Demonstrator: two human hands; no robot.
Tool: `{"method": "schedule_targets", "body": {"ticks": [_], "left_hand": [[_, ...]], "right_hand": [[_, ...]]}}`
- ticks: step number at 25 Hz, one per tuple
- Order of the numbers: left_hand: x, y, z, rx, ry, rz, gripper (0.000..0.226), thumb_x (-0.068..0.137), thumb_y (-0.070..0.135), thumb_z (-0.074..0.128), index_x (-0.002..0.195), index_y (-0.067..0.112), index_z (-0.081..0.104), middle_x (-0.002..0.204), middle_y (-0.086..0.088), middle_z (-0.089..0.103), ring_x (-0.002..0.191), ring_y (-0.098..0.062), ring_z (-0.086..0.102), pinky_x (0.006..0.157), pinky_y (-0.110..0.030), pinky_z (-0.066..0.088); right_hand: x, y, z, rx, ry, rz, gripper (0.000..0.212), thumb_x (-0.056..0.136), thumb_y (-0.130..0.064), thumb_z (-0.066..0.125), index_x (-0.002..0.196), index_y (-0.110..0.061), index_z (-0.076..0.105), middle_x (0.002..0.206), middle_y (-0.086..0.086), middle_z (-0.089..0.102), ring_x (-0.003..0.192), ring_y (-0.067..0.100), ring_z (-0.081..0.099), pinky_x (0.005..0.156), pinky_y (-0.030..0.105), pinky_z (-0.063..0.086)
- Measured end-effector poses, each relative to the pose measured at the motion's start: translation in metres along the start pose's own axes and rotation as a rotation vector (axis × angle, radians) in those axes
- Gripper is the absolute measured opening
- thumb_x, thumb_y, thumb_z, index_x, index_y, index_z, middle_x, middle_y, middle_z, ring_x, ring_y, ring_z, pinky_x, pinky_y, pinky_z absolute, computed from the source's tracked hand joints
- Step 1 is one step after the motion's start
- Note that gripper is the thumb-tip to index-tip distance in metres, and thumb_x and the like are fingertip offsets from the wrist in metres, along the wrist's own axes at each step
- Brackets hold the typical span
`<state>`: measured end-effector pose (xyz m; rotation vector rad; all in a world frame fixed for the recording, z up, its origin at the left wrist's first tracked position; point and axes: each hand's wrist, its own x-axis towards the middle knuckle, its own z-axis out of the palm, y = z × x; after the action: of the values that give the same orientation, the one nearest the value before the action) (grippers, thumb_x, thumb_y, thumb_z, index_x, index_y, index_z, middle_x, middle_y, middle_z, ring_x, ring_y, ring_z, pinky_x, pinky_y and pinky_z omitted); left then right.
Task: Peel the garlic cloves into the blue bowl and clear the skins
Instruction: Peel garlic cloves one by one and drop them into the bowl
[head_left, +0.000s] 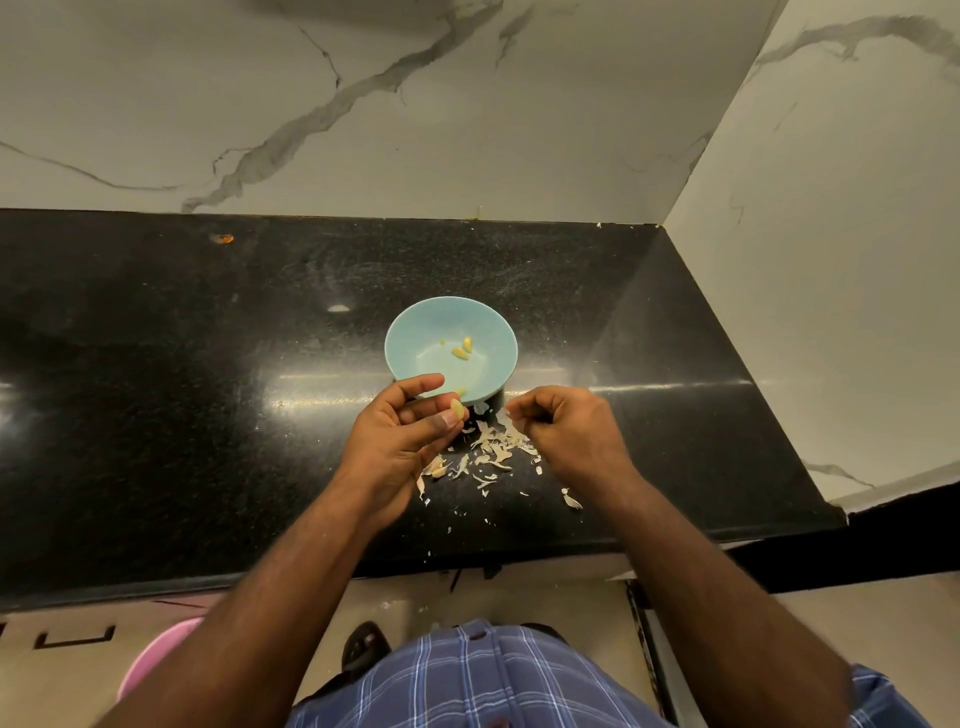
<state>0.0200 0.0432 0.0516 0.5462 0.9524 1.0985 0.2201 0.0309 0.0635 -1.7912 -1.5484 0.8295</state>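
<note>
Warm, dim indoor light falls from above. The glossy black table carries a bright horizontal glare streak and a small lamp reflection at 12 o'clock of centre. Wide-angle distortion bends the edges; the forearms at 6 o'clock blur slightly.

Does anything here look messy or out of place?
Yes. Garlic skins lie scattered on the black counter in front of the blue bowl, with bits down to the floor.
</note>
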Motion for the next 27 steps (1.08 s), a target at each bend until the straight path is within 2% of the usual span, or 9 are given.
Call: {"method": "schedule_targets", "body": {"ticks": [2,5,10,13,16,18,22,24,27], "left_hand": [[0.002,0.000,0.000,0.018,0.030,0.015,0.038,0.084,-0.012,0.069,0.118,0.006,0.066,0.096,-0.012,0.074,0.091,-0.022,0.075,0.077,-0.026,0.062],[0.007,0.003,-0.002,0.078,0.072,0.035,0.031,0.086,-0.008,0.069,0.113,0.007,0.068,0.095,-0.011,0.073,0.087,-0.020,0.074,0.072,-0.025,0.062],[0.022,0.008,0.000,0.210,0.141,0.076,0.025,0.087,-0.004,0.074,0.109,0.006,0.068,0.096,-0.013,0.074,0.088,-0.020,0.072,0.069,-0.021,0.059],[0.032,0.013,0.002,0.309,0.172,0.128,0.023,0.086,-0.003,0.075,0.106,0.005,0.068,0.094,-0.014,0.070,0.086,-0.021,0.071,0.072,-0.023,0.059],[0.041,0.021,0.004,0.354,0.178,0.152,0.020,0.088,-0.002,0.074,0.103,0.010,0.070,0.100,-0.012,0.074,0.095,-0.024,0.074,0.081,-0.030,0.061],[0.040,0.026,0.004,0.400,0.157,0.149,0.020,0.090,-0.002,0.071,0.104,0.012,0.071,0.107,-0.010,0.075,0.103,-0.021,0.074,0.084,-0.032,0.061],[0.028,0.021,-0.006,0.477,0.127,0.160,0.016,0.092,0.000,0.069,0.102,0.012,0.072,0.101,-0.012,0.076,0.096,-0.025,0.073,0.076,-0.028,0.060],[0.021,0.012,-0.009,0.546,0.112,0.142,0.008,0.095,0.010,0.068,0.100,0.015,0.072,0.093,-0.008,0.078,0.092,-0.021,0.074,0.078,-0.032,0.060],[0.016,-0.002,-0.013,0.688,0.081,0.165,0.011,0.096,0.014,0.069,0.097,0.023,0.074,0.089,0.001,0.079,0.091,-0.014,0.073,0.086,-0.037,0.059]], "right_hand": [[0.001,0.001,0.000,-0.080,0.039,-0.014,0.011,0.087,-0.027,0.079,0.095,-0.019,0.079,0.082,-0.008,0.075,0.076,0.004,0.068,0.072,0.025,0.059],[0.003,0.005,0.005,-0.210,0.016,-0.022,0.025,0.085,-0.041,0.079,0.074,-0.020,0.070,0.071,-0.008,0.067,0.067,0.007,0.060,0.059,0.026,0.048],[0.007,0.010,0.009,-0.122,-0.052,0.046,0.015,0.081,-0.020,0.084,0.078,-0.022,0.069,0.077,-0.009,0.069,0.075,0.006,0.065,0.068,0.025,0.052],[0.010,0.012,0.010,0.005,-0.079,0.079,0.014,0.091,-0.010,0.072,0.094,-0.024,0.073,0.086,-0.008,0.075,0.084,0.005,0.071,0.083,0.032,0.059],[0.011,0.011,0.009,0.051,-0.090,0.115,0.019,0.101,-0.013,0.057,0.109,-0.022,0.072,0.090,-0.008,0.076,0.094,0.004,0.070,0.092,0.035,0.057],[0.009,0.011,0.007,0.065,-0.055,0.103,0.017,0.099,-0.014,0.062,0.110,-0.021,0.072,0.091,-0.009,0.075,0.091,0.002,0.069,0.090,0.033,0.058],[0.004,0.014,0.006,0.097,0.052,0.101,0.013,0.079,-0.017,0.086,0.084,-0.021,0.074,0.077,-0.005,0.073,0.074,0.007,0.070,0.073,0.029,0.061],[0.005,0.016,0.009,0.067,0.060,0.120,0.019,0.076,-0.017,0.088,0.079,-0.021,0.070,0.075,-0.004,0.070,0.071,0.009,0.065,0.067,0.028,0.058],[0.006,0.014,0.016,0.069,-0.010,0.126,0.018,0.083,-0.009,0.081,0.087,-0.024,0.072,0.082,-0.005,0.071,0.077,0.008,0.067,0.074,0.029,0.058]]}}
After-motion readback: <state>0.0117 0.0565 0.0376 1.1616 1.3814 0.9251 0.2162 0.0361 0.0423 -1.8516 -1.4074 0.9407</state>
